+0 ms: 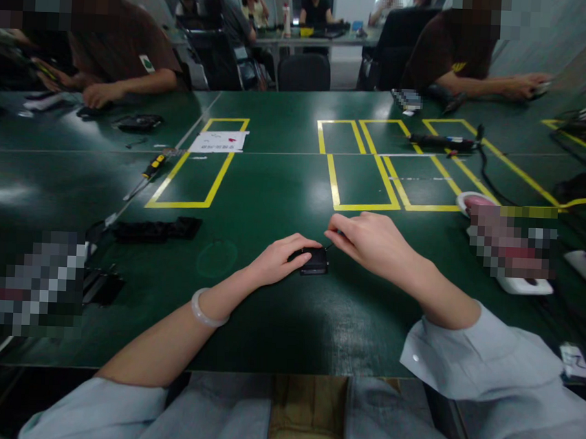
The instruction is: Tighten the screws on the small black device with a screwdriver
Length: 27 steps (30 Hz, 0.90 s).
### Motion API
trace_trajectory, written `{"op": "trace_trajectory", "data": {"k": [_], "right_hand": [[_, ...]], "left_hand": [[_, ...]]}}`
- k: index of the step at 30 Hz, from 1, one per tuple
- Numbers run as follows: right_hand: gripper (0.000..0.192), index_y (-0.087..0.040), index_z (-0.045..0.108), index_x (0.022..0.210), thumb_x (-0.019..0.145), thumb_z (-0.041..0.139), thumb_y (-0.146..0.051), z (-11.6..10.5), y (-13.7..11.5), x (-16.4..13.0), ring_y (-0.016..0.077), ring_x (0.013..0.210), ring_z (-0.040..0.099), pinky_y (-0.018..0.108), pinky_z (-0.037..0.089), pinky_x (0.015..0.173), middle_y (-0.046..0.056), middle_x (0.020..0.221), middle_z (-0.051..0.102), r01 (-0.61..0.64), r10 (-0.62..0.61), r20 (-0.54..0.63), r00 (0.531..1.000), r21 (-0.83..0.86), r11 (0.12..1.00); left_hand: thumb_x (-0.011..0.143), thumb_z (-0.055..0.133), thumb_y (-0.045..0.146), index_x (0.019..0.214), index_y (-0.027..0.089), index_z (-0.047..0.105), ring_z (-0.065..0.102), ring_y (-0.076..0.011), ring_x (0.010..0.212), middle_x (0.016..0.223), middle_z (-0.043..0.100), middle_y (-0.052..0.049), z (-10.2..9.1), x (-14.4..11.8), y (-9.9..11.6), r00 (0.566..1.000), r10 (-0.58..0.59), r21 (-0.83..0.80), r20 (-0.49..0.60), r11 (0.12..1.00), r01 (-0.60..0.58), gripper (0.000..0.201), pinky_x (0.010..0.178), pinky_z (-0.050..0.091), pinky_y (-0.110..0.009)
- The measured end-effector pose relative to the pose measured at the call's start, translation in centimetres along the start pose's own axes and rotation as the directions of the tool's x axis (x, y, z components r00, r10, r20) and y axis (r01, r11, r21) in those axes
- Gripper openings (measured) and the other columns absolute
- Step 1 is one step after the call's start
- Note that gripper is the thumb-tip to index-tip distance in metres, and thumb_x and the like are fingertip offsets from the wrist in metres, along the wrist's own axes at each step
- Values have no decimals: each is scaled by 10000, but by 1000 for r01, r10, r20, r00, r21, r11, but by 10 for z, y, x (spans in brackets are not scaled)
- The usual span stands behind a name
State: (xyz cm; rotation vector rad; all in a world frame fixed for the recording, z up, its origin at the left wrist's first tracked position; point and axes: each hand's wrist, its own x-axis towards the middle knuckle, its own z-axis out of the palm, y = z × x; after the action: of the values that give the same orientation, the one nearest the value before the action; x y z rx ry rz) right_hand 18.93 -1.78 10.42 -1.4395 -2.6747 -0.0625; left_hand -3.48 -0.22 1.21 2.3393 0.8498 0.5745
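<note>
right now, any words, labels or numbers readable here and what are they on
None can be read.
White paper sheet on the green table: red and dark print, too blurred.
White tag at the right table edge: dark marks, unreadable.
Small black device under the left hand and right hand: no visible text.

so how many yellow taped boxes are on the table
6 fully in view: one left box, a small top box, one below it, a top-middle box, a lower-right box, a far-right box. Another corner is cut off at the edge.

pale-blue sleeves (pixel 486 357), white bangle (pixel 202 311) — left wrist
</note>
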Motion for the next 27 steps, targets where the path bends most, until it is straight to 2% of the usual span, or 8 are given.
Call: {"op": "trace_trajectory", "data": {"k": [6, 11, 14, 17, 20, 24, 27], "right_hand": [[246, -192, 494, 1141, 943, 377, -277, 2, 1, -1, 172, 660, 611, 270, 250, 573, 34, 810, 694, 39, -36, -40, 999, 77, 996], [215, -194, 520, 1065, 951, 386, -316, -1, -1, -3, 167, 680, 611, 270, 254, 582, 29, 809, 692, 36, -30, -51, 998, 113, 993], [281, -200, 556, 1002, 968, 375, -411, -2, -1, -2, 172, 674, 608, 273, 244, 581, 30, 761, 686, 18, -16, -25, 1000, 82, 996], [314, -196, 579, 952, 977, 355, -415, -1, -1, 0, 176, 658, 605, 279, 234, 577, 39, 736, 684, -1, 1, -3, 1000, 31, 1000], [278, -194, 572, 1005, 977, 345, -353, 1, -1, 0, 180, 650, 610, 280, 228, 568, 41, 752, 691, -10, 10, -17, 1000, 11, 1000], [263, -184, 502, 1154, 941, 368, -262, 3, 0, -1, 174, 663, 615, 269, 251, 572, 32, 794, 697, 14, -9, -71, 997, 69, 998], [231, -184, 513, 1107, 926, 390, -259, 2, 0, -2, 170, 687, 618, 269, 265, 585, 36, 830, 699, 33, -25, -74, 997, 109, 994]], "left_hand": [[999, 377, 368, 1253, 213, 558, 578, -195, 1071, 1146, 616, -66, 0, 0, 0, 1000, -5, 2, 1, 1000, 5, 349, 945, 436, -313], [996, 386, 361, 1251, 212, 562, 581, -193, 1061, 1140, 617, -63, 0, 0, -1, 1000, 3, 10, -7, 1000, -3, 343, 938, 437, -304], [996, 389, 351, 1254, 215, 561, 580, -192, 1064, 1142, 618, -60, 0, 0, -1, 1000, 5, 11, -6, 1000, -5, 339, 938, 436, -301], [999, 382, 350, 1262, 216, 557, 581, -191, 1063, 1146, 617, -61, 0, 0, 0, 1000, -2, 11, -3, 1000, 2, 343, 939, 436, -303], [1000, 377, 358, 1261, 214, 557, 580, -192, 1067, 1151, 615, -63, -1, 0, 0, 1000, -5, 10, -1, 1000, 5, 349, 943, 437, -308], [999, 369, 375, 1259, 211, 560, 579, -198, 1068, 1152, 614, -70, 0, 0, 1, 1000, -3, 7, -7, 1000, 3, 362, 949, 440, -319], [998, 369, 379, 1257, 210, 562, 582, -198, 1055, 1137, 618, -71, 0, 0, 0, 1000, -8, 8, -6, 1000, 8, 365, 937, 444, -317]]}}
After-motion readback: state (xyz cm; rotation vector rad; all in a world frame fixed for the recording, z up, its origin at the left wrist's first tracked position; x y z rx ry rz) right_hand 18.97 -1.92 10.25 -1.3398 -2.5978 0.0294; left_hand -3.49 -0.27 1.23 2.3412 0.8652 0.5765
